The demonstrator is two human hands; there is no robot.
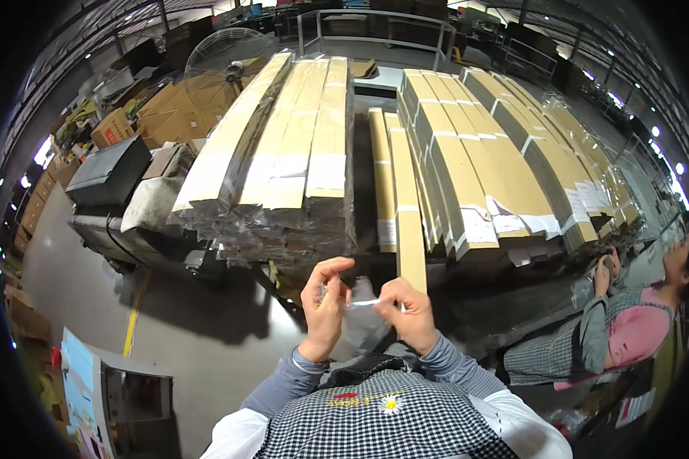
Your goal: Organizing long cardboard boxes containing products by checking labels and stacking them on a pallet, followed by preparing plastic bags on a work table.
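In front of my apron, a thin clear plastic bag or film (pixel 362 325) stretches between my two hands, its upper edge catching the light. My left hand (pixel 325 310) is curled with the thumb against the fingers, at the film's left side. On the other side, my right hand (pixel 409 315) pinches the film's edge between thumb and bent fingers. Just beyond the right hand lies a long tan cardboard strip (pixel 411 245) with a white band around it. What the film contains, if anything, I cannot make out.
Plastic-wrapped stacks of long tan strips (pixel 283 168) stand ahead on the left, banded bundles (pixel 467 161) on the right. A co-worker (pixel 612 329) in a checked apron is at the right. A fan (pixel 233 73), black box (pixel 109 174) and machine (pixel 122 398) are at the left.
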